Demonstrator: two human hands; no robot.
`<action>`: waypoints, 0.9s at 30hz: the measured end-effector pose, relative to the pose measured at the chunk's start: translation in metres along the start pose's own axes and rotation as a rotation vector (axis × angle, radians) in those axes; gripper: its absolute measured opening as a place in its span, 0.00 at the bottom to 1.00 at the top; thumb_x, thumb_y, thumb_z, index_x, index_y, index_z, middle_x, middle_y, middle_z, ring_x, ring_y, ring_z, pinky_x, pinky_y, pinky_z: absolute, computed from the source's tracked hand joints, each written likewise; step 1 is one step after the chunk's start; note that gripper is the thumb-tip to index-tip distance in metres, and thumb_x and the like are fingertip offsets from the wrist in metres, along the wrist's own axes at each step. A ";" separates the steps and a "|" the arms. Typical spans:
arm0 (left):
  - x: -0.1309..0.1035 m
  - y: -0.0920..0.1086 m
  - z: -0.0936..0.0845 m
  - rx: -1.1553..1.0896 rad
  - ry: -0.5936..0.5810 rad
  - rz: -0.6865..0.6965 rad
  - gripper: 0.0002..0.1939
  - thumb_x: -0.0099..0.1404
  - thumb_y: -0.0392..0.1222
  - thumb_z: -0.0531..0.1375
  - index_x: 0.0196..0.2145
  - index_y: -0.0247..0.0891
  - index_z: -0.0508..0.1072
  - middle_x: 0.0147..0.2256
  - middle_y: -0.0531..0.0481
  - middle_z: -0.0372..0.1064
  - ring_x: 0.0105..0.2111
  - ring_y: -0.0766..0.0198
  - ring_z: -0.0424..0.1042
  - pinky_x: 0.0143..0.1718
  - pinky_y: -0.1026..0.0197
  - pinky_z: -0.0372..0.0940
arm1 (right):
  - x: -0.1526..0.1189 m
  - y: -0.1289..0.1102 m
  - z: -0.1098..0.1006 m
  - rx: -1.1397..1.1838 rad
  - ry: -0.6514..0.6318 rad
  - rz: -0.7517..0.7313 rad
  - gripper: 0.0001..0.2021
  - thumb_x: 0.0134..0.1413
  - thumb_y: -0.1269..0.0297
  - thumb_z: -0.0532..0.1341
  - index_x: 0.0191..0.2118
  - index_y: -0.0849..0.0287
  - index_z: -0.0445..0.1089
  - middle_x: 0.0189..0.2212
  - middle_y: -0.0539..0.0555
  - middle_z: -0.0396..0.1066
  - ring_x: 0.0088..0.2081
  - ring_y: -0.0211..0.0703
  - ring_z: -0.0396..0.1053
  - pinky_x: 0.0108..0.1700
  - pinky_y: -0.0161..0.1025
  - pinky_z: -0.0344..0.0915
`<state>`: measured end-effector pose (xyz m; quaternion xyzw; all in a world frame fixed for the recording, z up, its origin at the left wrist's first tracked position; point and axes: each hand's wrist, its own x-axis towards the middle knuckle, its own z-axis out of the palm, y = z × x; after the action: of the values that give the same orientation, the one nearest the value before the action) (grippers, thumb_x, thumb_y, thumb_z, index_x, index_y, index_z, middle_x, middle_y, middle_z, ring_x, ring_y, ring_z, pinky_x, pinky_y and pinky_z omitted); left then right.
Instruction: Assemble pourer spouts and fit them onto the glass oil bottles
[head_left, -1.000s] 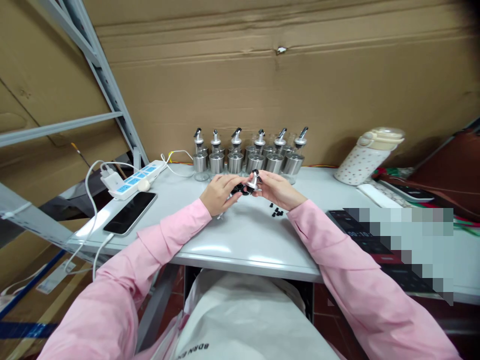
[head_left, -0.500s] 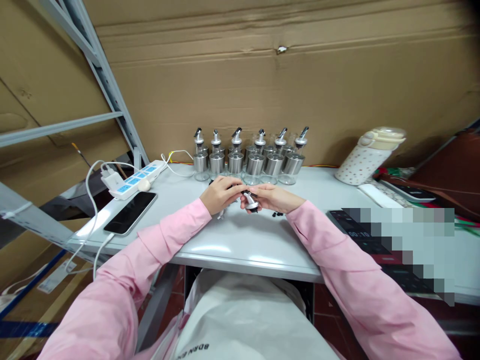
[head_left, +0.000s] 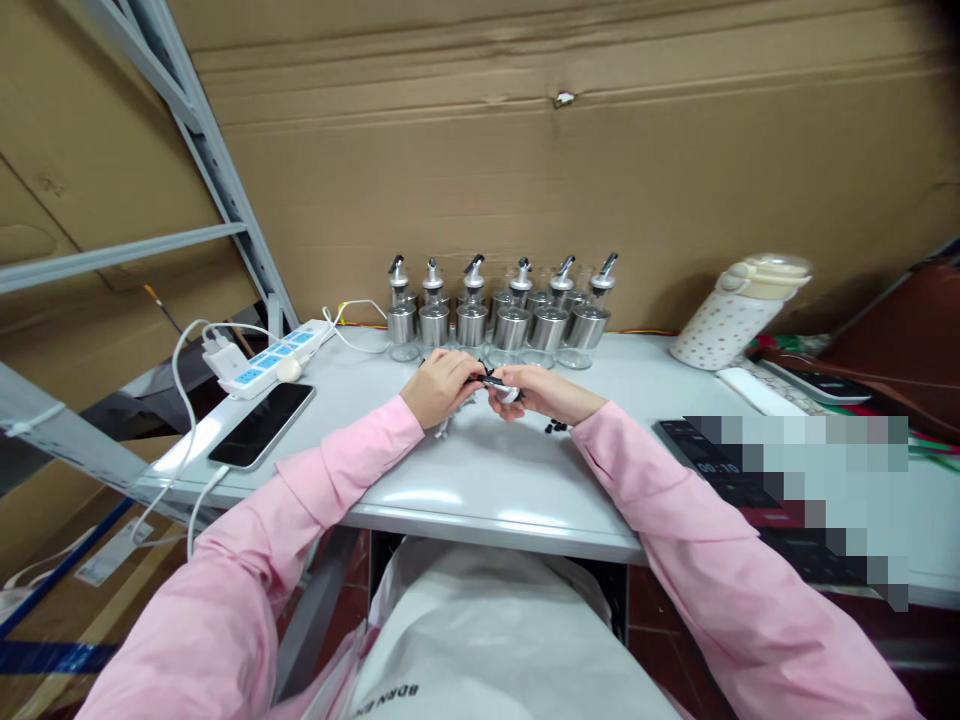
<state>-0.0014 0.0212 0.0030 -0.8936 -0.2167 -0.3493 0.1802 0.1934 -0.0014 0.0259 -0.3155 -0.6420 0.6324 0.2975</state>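
My right hand point(head_left: 541, 393) is closed around a silver and black pourer top point(head_left: 508, 393), which lies sideways over the middle of the table. The fingertips of my left hand point(head_left: 442, 388) pinch the black end of the same pourer top, pointing left. Behind my hands, glass bottles with steel sleeves point(head_left: 511, 328) stand in rows, and the front ones carry pourer tops. Small black pieces point(head_left: 556, 426) lie beside my right wrist. Small pale pieces point(head_left: 442, 430) lie just under my left hand, partly hidden by it.
At the left are a phone point(head_left: 262, 426), a power strip point(head_left: 274, 362) and white cables. A dotted flask point(head_left: 731, 318) stands at the back right, and a dark device point(head_left: 720, 468) lies in front of it. Cardboard point(head_left: 480, 170) rises behind the table.
The pourer top has turned from pointing down toward me to lying more sideways. My right fingers have shifted around it, and my left fingertips have closed in on its black end.
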 end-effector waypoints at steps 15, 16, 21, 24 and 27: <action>-0.001 0.000 0.001 -0.035 -0.076 -0.015 0.20 0.69 0.50 0.43 0.38 0.33 0.67 0.35 0.43 0.70 0.37 0.60 0.66 0.39 0.58 0.58 | 0.005 -0.001 0.000 0.007 0.120 0.100 0.07 0.36 0.63 0.54 0.23 0.59 0.56 0.12 0.45 0.51 0.15 0.27 0.41 0.17 0.27 0.35; -0.001 0.000 0.001 -0.033 -0.073 -0.012 0.20 0.69 0.50 0.43 0.38 0.33 0.67 0.35 0.43 0.70 0.37 0.60 0.66 0.39 0.58 0.58 | 0.005 -0.001 0.000 0.011 0.119 0.093 0.07 0.35 0.63 0.54 0.23 0.59 0.56 0.12 0.45 0.51 0.15 0.27 0.41 0.17 0.27 0.35; -0.001 0.000 0.001 -0.025 -0.047 0.003 0.20 0.68 0.50 0.43 0.38 0.33 0.67 0.35 0.43 0.70 0.36 0.60 0.66 0.39 0.58 0.58 | 0.005 0.000 0.001 0.039 0.115 0.103 0.07 0.34 0.62 0.54 0.22 0.59 0.57 0.12 0.43 0.49 0.14 0.26 0.41 0.16 0.27 0.35; -0.001 -0.001 0.001 -0.027 -0.071 -0.008 0.21 0.67 0.53 0.44 0.39 0.33 0.67 0.35 0.43 0.70 0.37 0.60 0.67 0.40 0.57 0.58 | 0.005 0.002 0.000 0.064 0.100 0.120 0.08 0.38 0.60 0.54 0.22 0.59 0.57 0.11 0.43 0.48 0.13 0.27 0.41 0.15 0.27 0.34; -0.001 -0.002 0.002 -0.005 -0.098 0.008 0.22 0.67 0.54 0.44 0.40 0.33 0.67 0.35 0.43 0.70 0.38 0.60 0.67 0.41 0.57 0.58 | 0.004 0.003 -0.002 0.070 0.057 0.186 0.09 0.41 0.58 0.53 0.23 0.59 0.56 0.09 0.42 0.47 0.12 0.27 0.38 0.13 0.27 0.34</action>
<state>-0.0021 0.0235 0.0008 -0.9110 -0.2207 -0.3052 0.1684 0.1920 0.0032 0.0229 -0.3809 -0.5786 0.6702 0.2664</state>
